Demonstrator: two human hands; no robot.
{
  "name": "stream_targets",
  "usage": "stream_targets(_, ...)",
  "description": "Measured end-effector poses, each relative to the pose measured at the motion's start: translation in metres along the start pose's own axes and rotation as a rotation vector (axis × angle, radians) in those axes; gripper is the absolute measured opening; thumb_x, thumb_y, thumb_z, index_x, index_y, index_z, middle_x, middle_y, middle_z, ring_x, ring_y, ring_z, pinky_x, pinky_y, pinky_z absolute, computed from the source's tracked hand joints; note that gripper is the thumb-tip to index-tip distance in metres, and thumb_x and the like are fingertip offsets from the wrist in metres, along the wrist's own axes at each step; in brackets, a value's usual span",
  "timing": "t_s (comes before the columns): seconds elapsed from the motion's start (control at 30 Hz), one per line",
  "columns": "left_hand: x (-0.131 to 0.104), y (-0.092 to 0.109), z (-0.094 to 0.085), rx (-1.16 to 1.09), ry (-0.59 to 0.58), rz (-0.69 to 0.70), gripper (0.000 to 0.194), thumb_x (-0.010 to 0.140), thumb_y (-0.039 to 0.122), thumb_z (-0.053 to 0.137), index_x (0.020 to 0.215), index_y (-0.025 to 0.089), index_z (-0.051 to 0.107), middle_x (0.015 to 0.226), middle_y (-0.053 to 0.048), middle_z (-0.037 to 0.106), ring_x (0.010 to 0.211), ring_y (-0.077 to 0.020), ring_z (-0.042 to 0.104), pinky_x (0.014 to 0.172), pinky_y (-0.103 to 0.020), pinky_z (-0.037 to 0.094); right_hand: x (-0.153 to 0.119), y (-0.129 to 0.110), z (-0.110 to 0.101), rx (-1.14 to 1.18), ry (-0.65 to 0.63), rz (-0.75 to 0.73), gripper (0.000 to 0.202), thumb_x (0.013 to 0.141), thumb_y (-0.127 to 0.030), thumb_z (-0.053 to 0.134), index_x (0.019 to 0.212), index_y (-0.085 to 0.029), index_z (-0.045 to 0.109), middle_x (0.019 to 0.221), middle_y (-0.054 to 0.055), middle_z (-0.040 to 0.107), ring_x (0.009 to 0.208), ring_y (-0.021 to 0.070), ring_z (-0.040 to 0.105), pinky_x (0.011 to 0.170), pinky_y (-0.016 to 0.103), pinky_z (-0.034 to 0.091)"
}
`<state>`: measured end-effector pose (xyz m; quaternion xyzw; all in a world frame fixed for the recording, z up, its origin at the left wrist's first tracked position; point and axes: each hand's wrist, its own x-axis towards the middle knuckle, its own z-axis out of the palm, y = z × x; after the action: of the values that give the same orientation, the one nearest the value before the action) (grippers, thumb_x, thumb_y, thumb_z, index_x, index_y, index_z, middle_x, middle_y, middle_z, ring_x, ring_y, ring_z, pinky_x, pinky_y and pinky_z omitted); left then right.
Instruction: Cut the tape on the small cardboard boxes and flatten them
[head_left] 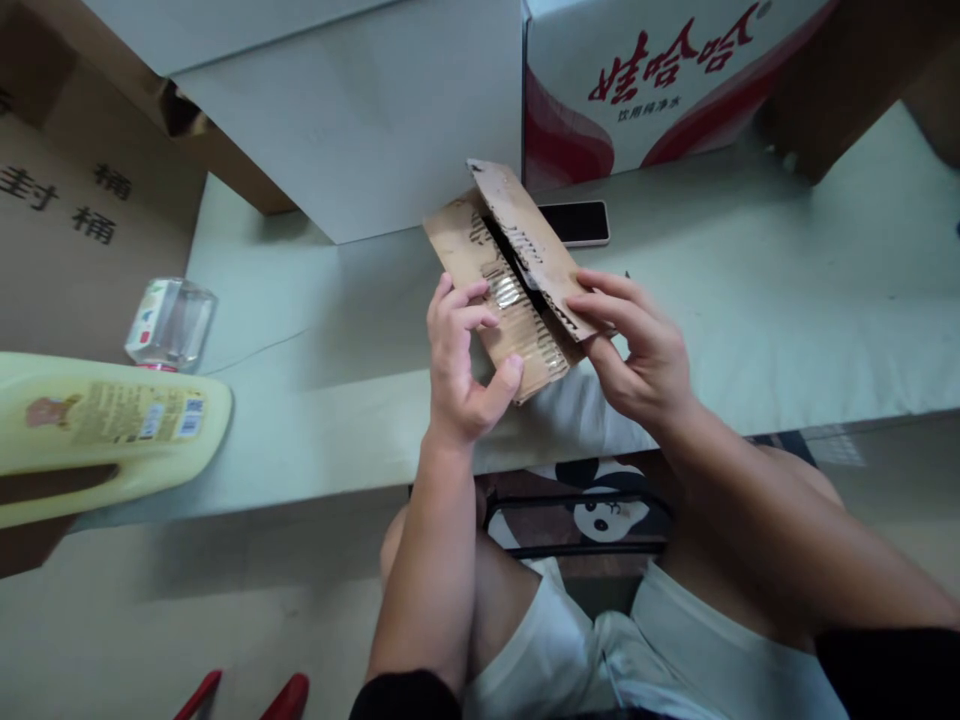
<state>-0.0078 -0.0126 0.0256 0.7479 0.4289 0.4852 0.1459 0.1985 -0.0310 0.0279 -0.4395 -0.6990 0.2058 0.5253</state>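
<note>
A small, torn cardboard box [525, 349] is held tilted just above the table's near side, in the middle of the view. Its panels part along a dark slit, and the ripped edges show corrugation and a shiny patch of tape. My left hand [469, 360] grips the lower left panel, fingertips and thumb on its face. On the right, my right hand [637, 350] pinches the lower end of the raised panel between fingers and thumb. What lies inside the slit is too dark to make out.
Behind the cardboard lies a phone [576, 223]. A white box [360, 120] and a red-and-white carton [660, 90] stand at the back of the pale table [337, 420]. To the left are a clear bottle [184, 325], a yellow jug [135, 425] and a large brown carton [67, 230].
</note>
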Motion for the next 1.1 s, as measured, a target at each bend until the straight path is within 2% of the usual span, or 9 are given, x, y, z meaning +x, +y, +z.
stream_targets(0.1, -0.001, 0.006, 0.005, -0.002, -0.015, 0.025, 0.037, 0.090, 0.059, 0.046, 0.106, 0.027, 0.051, 0.127, -0.010, 0.061, 0.134, -0.0311, 0.051, 0.125, -0.059, 0.025, -0.007, -0.001, -0.008, -0.040, 0.026, 0.023, 0.026, 0.095, -0.034, 0.060, 0.117, -0.035, 0.072, 0.133, 0.007, 0.065, 0.123, 0.0309, 0.063, 0.101, 0.053, 0.058)
stream_targets(0.23, -0.001, 0.009, 0.008, 0.014, -0.017, 0.045, 0.041, 0.091, 0.061, 0.042, 0.109, 0.027, 0.053, 0.117, -0.008, 0.064, 0.126, -0.0296, 0.056, 0.123, -0.057, 0.029, -0.014, 0.003, -0.015, -0.036, -0.018, -0.011, 0.026, 0.093, -0.038, 0.060, 0.114, -0.033, 0.075, 0.130, 0.009, 0.064, 0.112, 0.0308, 0.066, 0.094, 0.052, 0.060)
stream_targets(0.33, 0.000, 0.007, 0.009, 0.023, -0.010, 0.085, 0.041, 0.092, 0.057, 0.043, 0.117, 0.027, 0.055, 0.115, -0.007, 0.064, 0.123, -0.0283, 0.057, 0.123, -0.055, 0.031, -0.016, 0.008, -0.014, -0.017, -0.024, -0.043, 0.029, 0.093, -0.043, 0.056, 0.114, -0.032, 0.074, 0.132, 0.008, 0.061, 0.116, 0.0325, 0.063, 0.096, 0.054, 0.058)
stream_targets(0.47, -0.001, 0.004, 0.009, 0.071, -0.042, 0.093, 0.050, 0.093, 0.055, 0.040, 0.131, 0.027, 0.058, 0.121, -0.008, 0.063, 0.130, -0.0287, 0.051, 0.125, -0.052, 0.027, -0.018, 0.014, -0.009, 0.012, -0.010, -0.070, 0.027, 0.094, -0.043, 0.054, 0.115, -0.035, 0.070, 0.134, 0.006, 0.058, 0.124, 0.0332, 0.059, 0.104, 0.056, 0.054)
stream_targets(0.6, -0.004, 0.000, 0.011, 0.095, -0.052, 0.080, 0.058, 0.092, 0.058, 0.039, 0.138, 0.027, 0.059, 0.125, -0.009, 0.060, 0.133, -0.0294, 0.046, 0.126, -0.050, 0.024, -0.020, 0.014, -0.006, 0.023, -0.011, -0.028, 0.027, 0.095, -0.044, 0.051, 0.111, -0.032, 0.070, 0.135, 0.006, 0.057, 0.125, 0.0329, 0.058, 0.104, 0.055, 0.054)
stream_targets(0.77, -0.004, -0.002, 0.017, 0.091, 0.002, 0.141, 0.061, 0.094, 0.057, 0.037, 0.147, 0.029, 0.049, 0.127, -0.009, 0.058, 0.128, -0.0291, 0.043, 0.124, -0.052, 0.025, -0.021, 0.015, -0.003, 0.041, 0.016, -0.064, 0.023, 0.096, -0.038, 0.051, 0.110, -0.031, 0.068, 0.135, 0.005, 0.057, 0.126, 0.0298, 0.058, 0.108, 0.052, 0.051)
stream_targets(0.9, -0.004, 0.000, 0.019, 0.113, 0.013, 0.160, 0.059, 0.096, 0.054, 0.034, 0.147, 0.029, 0.048, 0.128, -0.009, 0.057, 0.126, -0.0283, 0.044, 0.124, -0.052, 0.025, -0.022, 0.016, -0.002, -0.003, 0.044, -0.090, 0.024, 0.096, -0.036, 0.050, 0.109, -0.026, 0.068, 0.135, 0.007, 0.057, 0.125, 0.0296, 0.059, 0.110, 0.053, 0.050)
stream_targets(1.1, -0.003, 0.001, 0.016, 0.147, 0.019, 0.165, 0.057, 0.095, 0.054, 0.036, 0.144, 0.028, 0.050, 0.137, -0.010, 0.054, 0.134, -0.0295, 0.044, 0.123, -0.052, 0.029, -0.021, 0.016, -0.003, 0.008, 0.021, -0.121, 0.025, 0.095, -0.037, 0.053, 0.114, -0.027, 0.066, 0.135, 0.007, 0.057, 0.127, 0.0291, 0.058, 0.109, 0.051, 0.049)
